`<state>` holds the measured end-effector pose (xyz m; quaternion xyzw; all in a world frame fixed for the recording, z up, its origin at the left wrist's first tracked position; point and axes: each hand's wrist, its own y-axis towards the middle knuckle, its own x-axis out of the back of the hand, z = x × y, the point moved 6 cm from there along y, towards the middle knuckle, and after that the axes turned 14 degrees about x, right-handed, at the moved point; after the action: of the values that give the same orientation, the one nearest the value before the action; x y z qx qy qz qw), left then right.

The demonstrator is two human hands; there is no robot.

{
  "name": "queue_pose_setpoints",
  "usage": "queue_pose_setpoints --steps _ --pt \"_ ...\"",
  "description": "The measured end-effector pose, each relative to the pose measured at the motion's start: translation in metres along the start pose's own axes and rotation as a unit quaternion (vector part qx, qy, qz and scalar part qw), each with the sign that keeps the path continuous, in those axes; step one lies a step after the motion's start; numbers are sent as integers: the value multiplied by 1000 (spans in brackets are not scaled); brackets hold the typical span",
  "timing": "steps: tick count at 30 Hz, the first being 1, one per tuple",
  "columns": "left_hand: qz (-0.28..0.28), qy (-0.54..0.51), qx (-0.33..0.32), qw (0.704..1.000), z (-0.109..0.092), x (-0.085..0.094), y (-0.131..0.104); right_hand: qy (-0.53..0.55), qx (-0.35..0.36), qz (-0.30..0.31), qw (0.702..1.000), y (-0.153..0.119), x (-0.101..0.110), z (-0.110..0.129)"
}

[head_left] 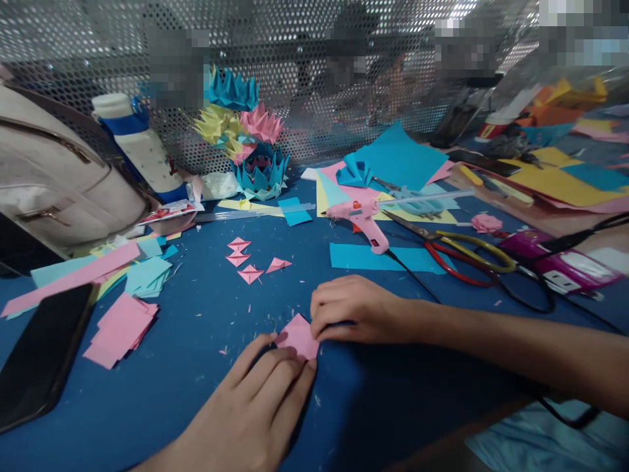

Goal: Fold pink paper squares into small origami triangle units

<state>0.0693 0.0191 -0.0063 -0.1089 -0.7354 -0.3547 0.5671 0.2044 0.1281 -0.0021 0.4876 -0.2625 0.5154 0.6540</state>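
A small pink paper square (299,335) lies on the blue table between my hands, one corner pointing away from me. My left hand (260,393) rests over its near left part, fingers bent and fingertips on the paper. At the paper's right corner, my right hand (346,308) has its fingers curled together on the edge. Several small folded pink pieces (250,273) sit beyond them. To the left is a stack of pink squares (121,330).
A pink glue gun (361,219), its cord and red-and-yellow-handled scissors (462,252) lie right. At left are a phone (49,354), bottle (142,147) and bag (63,170). Paper flowers (260,167) stand at the back, before a perforated metal panel (295,111).
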Motion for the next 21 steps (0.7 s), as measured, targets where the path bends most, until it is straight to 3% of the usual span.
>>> queue_pose_setpoints --steps 4,8,16,21 --pt "7 -1 11 1000 3 -2 1 -94 94 49 990 1 4 13" --pt "1 -3 6 1000 2 -2 2 -112 136 86 981 3 5 22" --pt "1 -8 9 1000 2 -2 4 -32 101 74 992 0 10 1" --pt "5 -5 1 1000 1 -1 2 -67 97 82 990 -2 12 -5"
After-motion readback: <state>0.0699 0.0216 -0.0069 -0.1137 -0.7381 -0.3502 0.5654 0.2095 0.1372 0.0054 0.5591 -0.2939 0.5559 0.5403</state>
